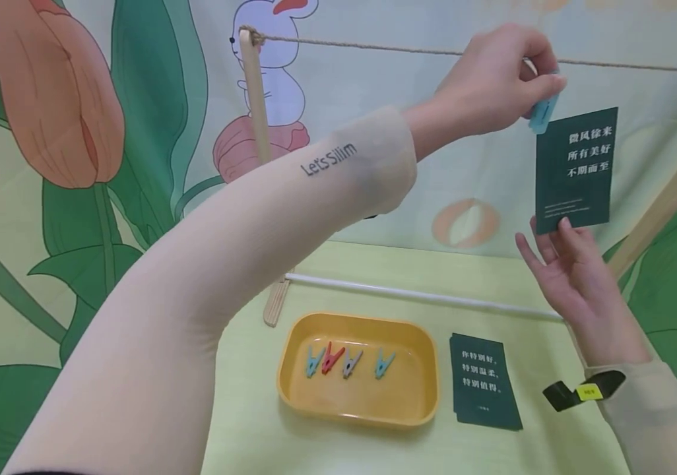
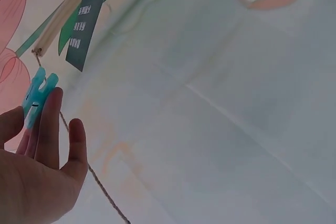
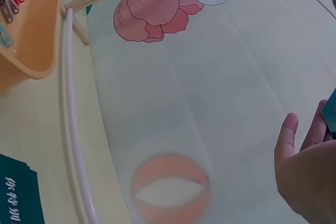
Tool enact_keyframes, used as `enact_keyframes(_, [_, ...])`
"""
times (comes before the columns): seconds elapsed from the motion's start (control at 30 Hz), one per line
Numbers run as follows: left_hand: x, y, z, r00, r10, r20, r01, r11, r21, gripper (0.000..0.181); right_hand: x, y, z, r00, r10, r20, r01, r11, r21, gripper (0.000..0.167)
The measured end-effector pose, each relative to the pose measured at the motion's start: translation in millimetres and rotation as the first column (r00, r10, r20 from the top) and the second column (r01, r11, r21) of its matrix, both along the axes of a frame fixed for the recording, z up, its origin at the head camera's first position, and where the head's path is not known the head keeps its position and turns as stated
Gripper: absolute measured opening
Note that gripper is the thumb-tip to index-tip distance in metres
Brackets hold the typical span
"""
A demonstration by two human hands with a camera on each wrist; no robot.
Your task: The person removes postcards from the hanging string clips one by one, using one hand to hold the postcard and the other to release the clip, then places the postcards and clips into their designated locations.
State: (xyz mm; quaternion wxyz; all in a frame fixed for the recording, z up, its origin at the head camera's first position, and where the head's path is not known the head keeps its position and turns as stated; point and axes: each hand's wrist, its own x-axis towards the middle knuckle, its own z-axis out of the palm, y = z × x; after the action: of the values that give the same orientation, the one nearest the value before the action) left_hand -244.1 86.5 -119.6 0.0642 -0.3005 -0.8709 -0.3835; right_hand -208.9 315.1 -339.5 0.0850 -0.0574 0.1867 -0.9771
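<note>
My left hand (image 1: 495,82) is raised to the twine (image 1: 368,46) and pinches a light blue clothespin (image 1: 544,113) between thumb and fingers. In the left wrist view the clothespin (image 2: 38,95) is at the twine, with the card (image 2: 86,27) apart from it. Below, my right hand (image 1: 576,277) holds that dark green card (image 1: 576,168) by its lower edge, thumb in front and fingers behind. White characters are printed on it. Its top left corner appears beside the clothespin's lower end in the head view. Only the card's edge (image 3: 329,114) shows in the right wrist view.
A yellow tray (image 1: 356,417) on the table holds several clothespins (image 1: 348,363). Right of it lies a stack of dark green cards (image 1: 485,382). Wooden posts (image 1: 255,99) carry the twine, and a white rod (image 1: 421,293) runs low between them. A printed cloth hangs behind.
</note>
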Motion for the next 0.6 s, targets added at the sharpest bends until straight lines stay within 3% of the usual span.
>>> enact_keyframes(0.33, [-6.0, -23.4, -15.4, 0.998, 0.032, 0.045, -0.032, 0.999, -0.001, 0.02, 8.4, -4, -9.6, 0.999, 0.032, -0.004, -0.032, 0.999, 0.039, 0.041])
enact_keyframes(0.6, [-4.4, -32.0, -29.3, 0.989, 0.107, 0.1, -0.102, 0.994, -0.049, 0.022, 16.3, -6, -20.5, 0.997, 0.073, -0.018, -0.071, 0.994, 0.086, 0.038])
